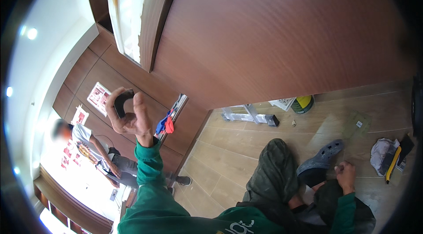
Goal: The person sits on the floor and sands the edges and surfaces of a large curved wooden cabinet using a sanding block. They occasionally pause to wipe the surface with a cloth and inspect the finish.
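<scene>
My left hand (128, 115) is raised in front of me in a green sleeve, fingers curled around a small black block-shaped object (122, 100). My right hand (345, 173) rests low, closed into a loose fist on my knee beside my grey clog (320, 160); I cannot see anything in it. I sit on a tan tiled floor (229, 146) with dark green trousers (273, 176), close to a large brown wooden panel (282, 36).
Another person in a white shirt (90, 146) bends at the far left. A metal ladder foot (251, 116), a yellow-green tin (303, 103), a white rag (381, 152) and a yellow-black knife (393, 163) lie on the floor. Red and blue cloth (164, 125) hangs from a metal rail.
</scene>
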### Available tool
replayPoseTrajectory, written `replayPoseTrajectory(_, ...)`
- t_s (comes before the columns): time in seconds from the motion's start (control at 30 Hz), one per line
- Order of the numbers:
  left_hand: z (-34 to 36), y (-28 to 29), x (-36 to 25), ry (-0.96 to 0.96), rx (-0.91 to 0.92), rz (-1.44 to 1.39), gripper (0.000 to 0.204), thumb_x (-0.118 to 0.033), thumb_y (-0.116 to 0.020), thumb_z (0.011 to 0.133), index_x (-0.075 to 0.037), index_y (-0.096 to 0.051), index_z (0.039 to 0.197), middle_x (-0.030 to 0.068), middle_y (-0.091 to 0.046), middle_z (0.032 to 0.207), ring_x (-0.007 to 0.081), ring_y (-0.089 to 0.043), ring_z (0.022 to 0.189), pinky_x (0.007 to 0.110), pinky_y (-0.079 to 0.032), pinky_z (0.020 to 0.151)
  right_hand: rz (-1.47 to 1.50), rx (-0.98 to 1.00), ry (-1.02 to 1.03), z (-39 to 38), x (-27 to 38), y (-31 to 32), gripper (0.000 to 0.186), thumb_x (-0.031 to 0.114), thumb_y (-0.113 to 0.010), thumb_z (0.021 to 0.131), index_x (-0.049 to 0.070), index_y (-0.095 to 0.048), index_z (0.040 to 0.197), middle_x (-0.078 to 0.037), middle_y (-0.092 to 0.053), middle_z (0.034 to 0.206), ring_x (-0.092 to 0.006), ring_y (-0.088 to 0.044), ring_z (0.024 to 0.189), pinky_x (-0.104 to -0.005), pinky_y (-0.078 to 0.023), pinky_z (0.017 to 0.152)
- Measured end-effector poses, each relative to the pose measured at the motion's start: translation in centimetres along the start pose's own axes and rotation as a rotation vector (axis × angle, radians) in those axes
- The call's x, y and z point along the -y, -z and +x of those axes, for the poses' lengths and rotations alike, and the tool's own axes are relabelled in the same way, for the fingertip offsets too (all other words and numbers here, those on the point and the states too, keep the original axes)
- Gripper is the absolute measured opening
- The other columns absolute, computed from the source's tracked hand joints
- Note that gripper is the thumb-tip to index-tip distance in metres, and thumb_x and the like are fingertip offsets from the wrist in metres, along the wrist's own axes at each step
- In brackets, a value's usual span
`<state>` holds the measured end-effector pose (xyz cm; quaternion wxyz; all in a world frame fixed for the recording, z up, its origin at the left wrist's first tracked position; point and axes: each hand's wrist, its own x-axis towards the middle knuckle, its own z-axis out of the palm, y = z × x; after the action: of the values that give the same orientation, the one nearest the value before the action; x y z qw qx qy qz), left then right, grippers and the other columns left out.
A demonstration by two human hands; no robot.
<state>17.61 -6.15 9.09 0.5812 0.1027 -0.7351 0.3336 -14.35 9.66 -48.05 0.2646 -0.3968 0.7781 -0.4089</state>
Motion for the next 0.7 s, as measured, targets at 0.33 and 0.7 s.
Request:
replayPoseTrajectory(0.33,2.1,-4.3,-1.3,-0.423,-0.105,0.247,0.05,-0.007,-0.093,0.071,-0.001,-0.064,0.111,0.0076,-0.068,0.092,0.0148,-0.068,0.075,0.026,-0.056,0.071,-0.04,-0.041,0.033,-0.3,0.2,0.8,0.024,0.015,-0.079,0.081,-0.002,-0.074,0.097,-0.024,-0.072,0.088,-0.0413,-0.07,0.084,-0.0481,-0.055,0.078)
replayPoseTrajectory(0.7,3.5,-3.8,-4.4,-0.589,-0.141,0.325,0.054,-0.013,-0.094,0.068,-0.001,-0.062,0.11,0.0094,-0.069,0.088,0.0188,-0.068,0.076,0.029,-0.056,0.07,-0.03,-0.029,0.044,-0.6,-0.9,0.5,0.027,0.015,-0.08,0.08,-0.002,-0.073,0.099,-0.022,-0.073,0.088,-0.0391,-0.071,0.082,-0.0469,-0.055,0.078)
